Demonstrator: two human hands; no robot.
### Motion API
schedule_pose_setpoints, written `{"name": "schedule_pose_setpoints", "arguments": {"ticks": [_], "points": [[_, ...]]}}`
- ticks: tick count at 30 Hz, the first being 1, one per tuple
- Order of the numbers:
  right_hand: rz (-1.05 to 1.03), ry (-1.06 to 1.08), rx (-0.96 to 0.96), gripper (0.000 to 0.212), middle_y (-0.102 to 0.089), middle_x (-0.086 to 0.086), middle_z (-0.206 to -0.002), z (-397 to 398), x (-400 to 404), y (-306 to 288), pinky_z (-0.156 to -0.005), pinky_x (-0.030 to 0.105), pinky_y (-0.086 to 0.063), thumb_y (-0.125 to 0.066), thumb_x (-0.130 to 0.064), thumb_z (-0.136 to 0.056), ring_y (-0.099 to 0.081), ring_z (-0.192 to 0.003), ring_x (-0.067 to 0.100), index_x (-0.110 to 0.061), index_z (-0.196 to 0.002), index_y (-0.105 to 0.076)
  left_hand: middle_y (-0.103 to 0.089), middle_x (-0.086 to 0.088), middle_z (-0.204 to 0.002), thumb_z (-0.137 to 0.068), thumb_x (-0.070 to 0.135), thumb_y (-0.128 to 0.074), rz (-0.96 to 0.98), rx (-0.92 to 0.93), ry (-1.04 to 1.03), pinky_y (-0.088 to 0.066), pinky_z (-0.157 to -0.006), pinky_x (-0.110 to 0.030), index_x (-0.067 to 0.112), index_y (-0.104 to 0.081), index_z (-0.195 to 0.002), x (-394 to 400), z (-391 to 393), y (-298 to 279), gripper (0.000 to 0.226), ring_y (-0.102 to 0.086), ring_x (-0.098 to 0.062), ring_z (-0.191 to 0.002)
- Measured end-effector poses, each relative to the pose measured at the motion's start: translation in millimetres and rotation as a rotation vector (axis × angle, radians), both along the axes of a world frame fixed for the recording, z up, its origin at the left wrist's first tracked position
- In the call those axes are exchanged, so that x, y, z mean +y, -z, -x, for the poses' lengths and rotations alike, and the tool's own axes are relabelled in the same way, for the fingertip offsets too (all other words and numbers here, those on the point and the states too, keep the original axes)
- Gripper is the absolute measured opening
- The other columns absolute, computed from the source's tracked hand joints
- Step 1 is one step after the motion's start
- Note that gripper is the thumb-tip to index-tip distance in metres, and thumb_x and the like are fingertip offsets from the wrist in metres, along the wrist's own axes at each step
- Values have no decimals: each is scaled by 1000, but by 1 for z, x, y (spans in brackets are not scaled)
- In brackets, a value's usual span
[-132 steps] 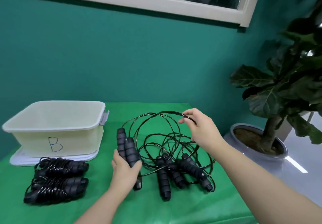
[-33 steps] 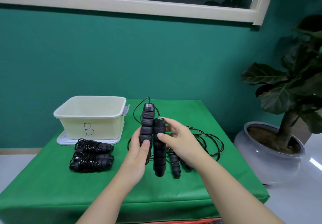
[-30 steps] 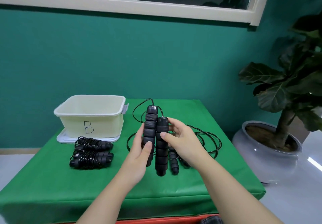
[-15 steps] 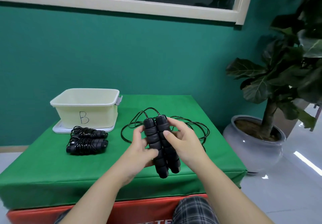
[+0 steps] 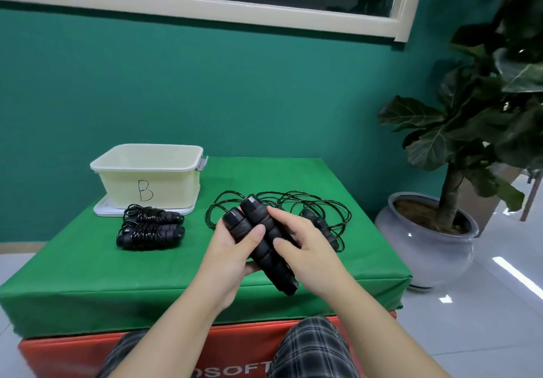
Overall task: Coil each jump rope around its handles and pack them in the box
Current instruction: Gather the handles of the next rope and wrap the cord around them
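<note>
Black ribbed foam jump-rope handles (image 5: 264, 245), paired side by side and tilted, sit above the green cloth-covered table (image 5: 88, 266), gripped by both hands: left hand (image 5: 232, 257) curled round from below, thumb on top; right hand (image 5: 305, 254) wrapping them, fingers bent over.

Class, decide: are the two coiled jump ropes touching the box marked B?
Apart. The head view shows a strip of white lid between the coiled jump ropes and the box wall.
</note>
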State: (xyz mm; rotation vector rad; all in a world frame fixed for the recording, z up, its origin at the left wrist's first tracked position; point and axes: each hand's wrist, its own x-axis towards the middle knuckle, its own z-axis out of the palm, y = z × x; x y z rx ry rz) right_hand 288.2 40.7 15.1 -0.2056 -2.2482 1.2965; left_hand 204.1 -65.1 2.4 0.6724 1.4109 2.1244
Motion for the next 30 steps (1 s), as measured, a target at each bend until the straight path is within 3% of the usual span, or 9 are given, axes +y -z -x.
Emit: {"name": "schedule_pose_setpoints", "arguments": {"ticks": [3, 6, 9, 14, 17, 22, 25, 28, 30], "points": [[-203, -20, -135, 68, -37, -19, -128, -3, -4, 7, -102, 7, -17, -52, -26, -73, -29, -125, 5, -61, -123, -24, -63, -11, -117, -86, 7, -55, -59, -46, -44, -53, -79, -53, 13, -45, -119, -4, 0, 4, 35, -61, -28, -107], [-406, -5, -250, 93, -27, -7, -128, -2, -9, 18, -107, 25, -25, -60, -39, -67, -28, -119, 13, -70, -125, 6, -64, -8, -113, -87, 5, -55, -100, -69, -79, -52, -78, -51, 17, -46, -111, -7, -4, 5, 28, -62, -23, -103], [-730, 144, -317, 115, -25, -4, -132, -1, -11, 27, -100, 34, -35, -72, -44, -68, -30, -117, 17, -51, -137, 20, -64, -3, -112, -87, 6, -55, -126, -126, -98, -54, -75, -49, 20, -46, -109, -6, -10, 9, 28, -63, -19, -101], [-666, 322, -220, 78, -44, -3, -126, 0, -14, 41, -81, 37, -40, -60, -17, -70, -41, -107, 26, -20, -139, -24, -62, 0, -114, -91, 15, -50, -55, -78, -78, -53, -81, -42, 18, -44, -113, -2, -16, 16, 23, -61, -16, -105], [-656, 400, -216, 64, -50, 0, -113, -6, -5, 45, -74, 38, -40, -60, -15, -66, -43, -97, 28, -18, -125, -37, -63, 4, -97, -95, 29, -41, 325, 257, -102, -47, -72, -17, 23, -50, -96, -10, -5, 14, 11, -62, -13, -92], [-710, 475, -215, 60, -50, 1, -105, -20, 19, 48, -68, 38, -42, -63, -14, -63, -49, -92, 29, -20, -119, -44, -65, -3, -55, -86, 58, -44, 741, 706, -284, -48, -60, -31, 18, -65, -61, -39, 22, 2, 52, -60, -16, -50], [-787, 482, -193, 65, -52, 0, -103, -26, 27, 47, -65, 36, -40, -64, -14, -59, -51, -89, 29, -23, -120, -44, -61, 10, -79, -79, 66, -41, 565, 1029, -493, -40, -75, -21, 21, -65, -81, -40, 29, 0, 51, -54, -5, -77], [-837, 437, -142, 64, -53, -5, -103, -33, 25, 43, -67, 33, -36, -61, -15, -58, -49, -90, 26, -27, -119, -44, -46, 22, -119, -84, 63, -29, 466, 1166, -326, -20, -110, -30, 34, -49, -121, -30, 20, 1, 51, -37, 7, -115], [-840, 401, -94, 65, -55, -8, -107, -35, 20, 39, -71, 34, -38, -60, -16, -57, -48, -92, 23, -27, -120, -45, -38, 35, -121, -82, 67, -25, 469, 1190, -215, -10, -112, -24, 44, -36, -127, -24, 12, 4, 51, -27, 24, -115]]}}
